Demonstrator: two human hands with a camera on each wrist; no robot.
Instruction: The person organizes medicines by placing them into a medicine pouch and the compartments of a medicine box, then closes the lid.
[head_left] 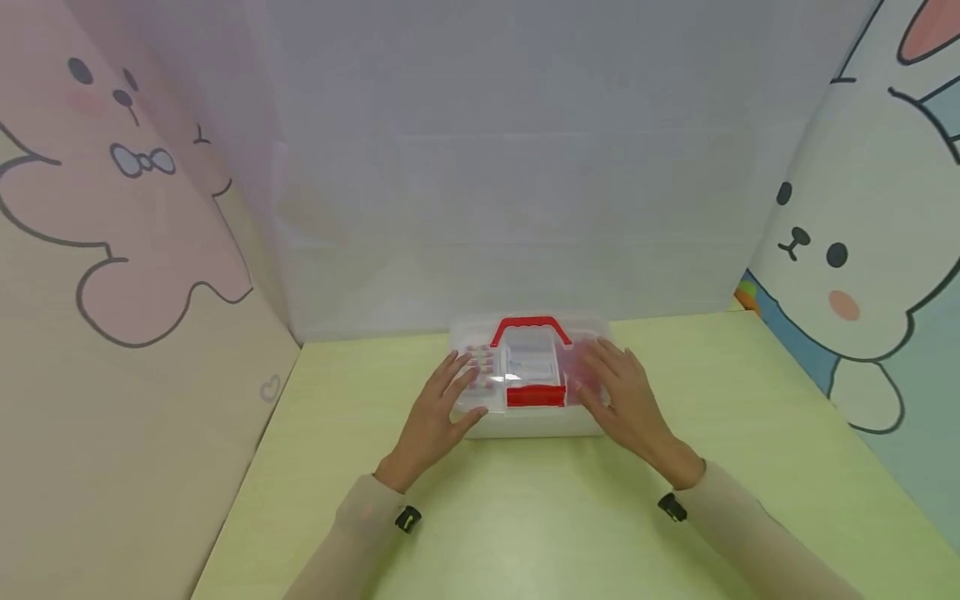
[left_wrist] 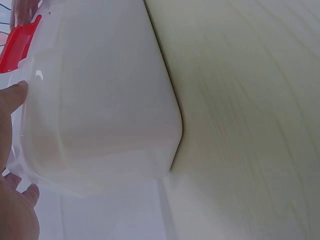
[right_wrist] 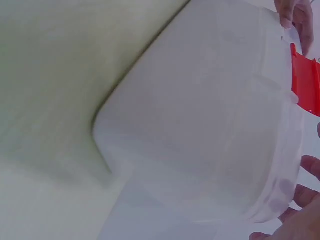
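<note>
A white plastic storage box [head_left: 536, 425] with a clear lid stands on the table, a red carry handle [head_left: 531, 321] on top and a red latch [head_left: 536, 396] at its front. Through the lid, small rows of items show on the left and something pink on the right; their kind is unclear. My left hand [head_left: 438, 412] rests on the lid's left end, fingers spread, with the thumb at the front edge. At the right end my right hand [head_left: 626, 400] touches the lid in the same way. In the left wrist view the box's white side [left_wrist: 105, 100] fills the middle.
The pale yellow-green table [head_left: 525, 517] reaches back to a white sheet [head_left: 510, 167] hung behind the box. Side panels carry cartoon animals, a pink one [head_left: 157, 217] at left and a white rabbit [head_left: 862, 275] at right. Small black devices sit at both wrists.
</note>
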